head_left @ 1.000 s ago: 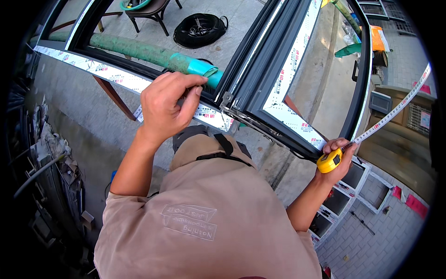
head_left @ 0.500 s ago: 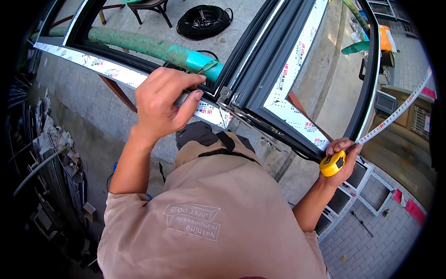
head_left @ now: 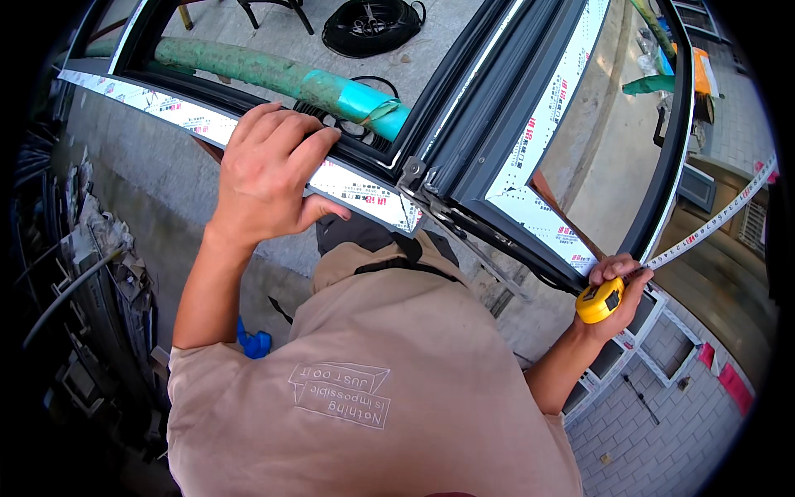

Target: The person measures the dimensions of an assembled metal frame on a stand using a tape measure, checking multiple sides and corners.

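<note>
Tape measure (head_left: 600, 300) at four o'clock from left hand (head_left: 269, 172)

Right hand (head_left: 632, 305), the nearer, grasps it; the blade (head_left: 714, 219) runs toward two o'clock. Left hand lies curled over the window frame (head_left: 489, 124), thumb spread.

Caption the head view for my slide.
Left hand on a film-covered frame, right hand holding a yellow tape measure with its blade extended.
</note>
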A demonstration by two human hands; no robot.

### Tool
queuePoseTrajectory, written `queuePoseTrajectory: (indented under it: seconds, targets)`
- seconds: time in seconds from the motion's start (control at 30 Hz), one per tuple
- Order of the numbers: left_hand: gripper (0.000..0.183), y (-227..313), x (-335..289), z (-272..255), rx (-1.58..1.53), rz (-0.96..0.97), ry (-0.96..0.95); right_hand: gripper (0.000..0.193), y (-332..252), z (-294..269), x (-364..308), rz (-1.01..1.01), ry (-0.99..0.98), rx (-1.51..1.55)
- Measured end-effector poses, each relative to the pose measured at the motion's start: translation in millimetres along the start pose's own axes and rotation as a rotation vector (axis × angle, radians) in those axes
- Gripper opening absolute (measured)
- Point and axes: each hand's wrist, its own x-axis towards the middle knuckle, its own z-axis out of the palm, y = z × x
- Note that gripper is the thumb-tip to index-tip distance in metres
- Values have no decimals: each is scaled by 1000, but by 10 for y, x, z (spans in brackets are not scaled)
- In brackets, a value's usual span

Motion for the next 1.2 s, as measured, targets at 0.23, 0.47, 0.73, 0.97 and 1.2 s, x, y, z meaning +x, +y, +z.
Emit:
queuePoseTrajectory:
  seconds: [0.23, 0.47, 0.73, 0.97, 1.2]
  targets:
    - [82, 46, 55, 41, -13, -19, 8, 54, -10, 78, 13, -15, 46, -7]
    - [84, 6, 62, 52, -50, -23, 21, 54, -22, 59, 10, -1, 28, -36]
    - [85, -8, 38, 78, -79, -47, 37, 56, -45, 87, 25, 12, 20, -52]
    - [82, -36, 33, 102, -94, -50, 15, 55, -30, 73, 25, 26, 13, -38]
    - [79, -37, 31, 115, -107, -68, 25, 56, -24, 20, 17, 24, -21, -51]
